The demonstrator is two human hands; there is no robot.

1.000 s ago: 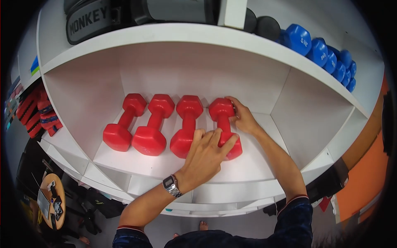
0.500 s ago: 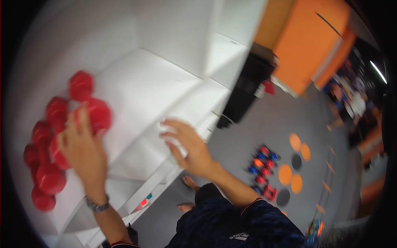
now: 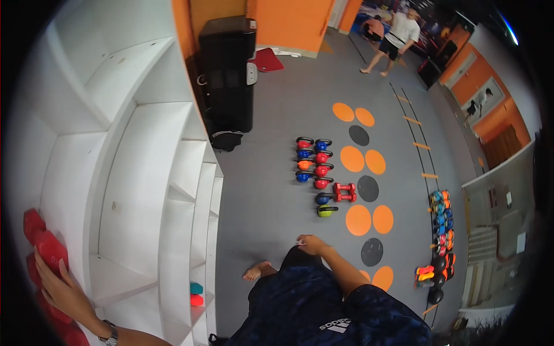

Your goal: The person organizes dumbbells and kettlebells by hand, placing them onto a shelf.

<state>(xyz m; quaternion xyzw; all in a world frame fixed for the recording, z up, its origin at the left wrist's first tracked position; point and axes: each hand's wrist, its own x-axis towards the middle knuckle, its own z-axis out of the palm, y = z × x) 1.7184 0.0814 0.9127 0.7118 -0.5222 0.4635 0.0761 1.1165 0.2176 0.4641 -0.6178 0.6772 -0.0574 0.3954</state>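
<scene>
My left hand (image 3: 62, 292), with a watch on its wrist, rests against the red dumbbells (image 3: 51, 248) on the white shelf at the far left. Its fingers are stretched and touch the front dumbbell without wrapping round it. More red dumbbells lie behind and below, partly hidden by the hand. My right hand (image 3: 311, 244) is by my thigh, its fingers closed together near a small pale thing that I cannot make out.
Kettlebells (image 3: 322, 170) and a pair of red dumbbells (image 3: 344, 192) stand on the grey floor beside orange and black discs (image 3: 358, 219). Black speaker (image 3: 228, 75) behind the shelf unit (image 3: 144, 173). Two people (image 3: 402, 32) are at the back; more equipment (image 3: 441, 222) lines the right.
The view has swung right, bringing more floor into sight. My right hand has dropped from beside the shelf to my thigh and its fingers have closed. My left hand remains at the red dumbbells.
</scene>
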